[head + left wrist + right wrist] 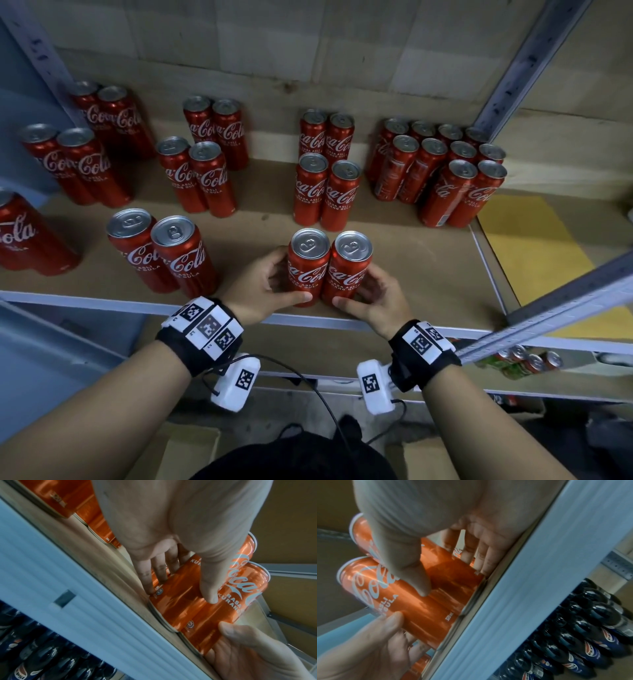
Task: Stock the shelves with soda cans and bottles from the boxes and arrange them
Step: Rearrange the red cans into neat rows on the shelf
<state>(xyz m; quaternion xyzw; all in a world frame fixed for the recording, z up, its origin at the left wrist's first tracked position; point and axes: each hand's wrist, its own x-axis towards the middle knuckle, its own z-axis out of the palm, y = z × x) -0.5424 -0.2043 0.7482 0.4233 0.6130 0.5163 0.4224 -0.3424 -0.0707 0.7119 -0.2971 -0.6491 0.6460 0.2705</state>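
Note:
Two red Coca-Cola cans stand upright side by side at the front of the brown shelf board [411, 260]. My left hand [272, 282] grips the left can [308, 270], thumb in front and fingers behind. My right hand [371, 294] grips the right can [349, 274] the same way. In the left wrist view my left thumb [209, 592] lies on the left can [178, 592], with the right can [221, 623] beside it. In the right wrist view my right thumb [414, 573] lies across the right can [452, 572]. The cans' bases sit just behind the shelf's front rail [308, 320].
Pairs of red cans [322, 192] stand in rows behind and to the left. A dense block of cans [442, 164] fills the back right. Another pair [161, 253] stands front left. Dark Pepsi bottles [573, 635] fill the shelf below. A grey slanted rail [565, 308] crosses at right.

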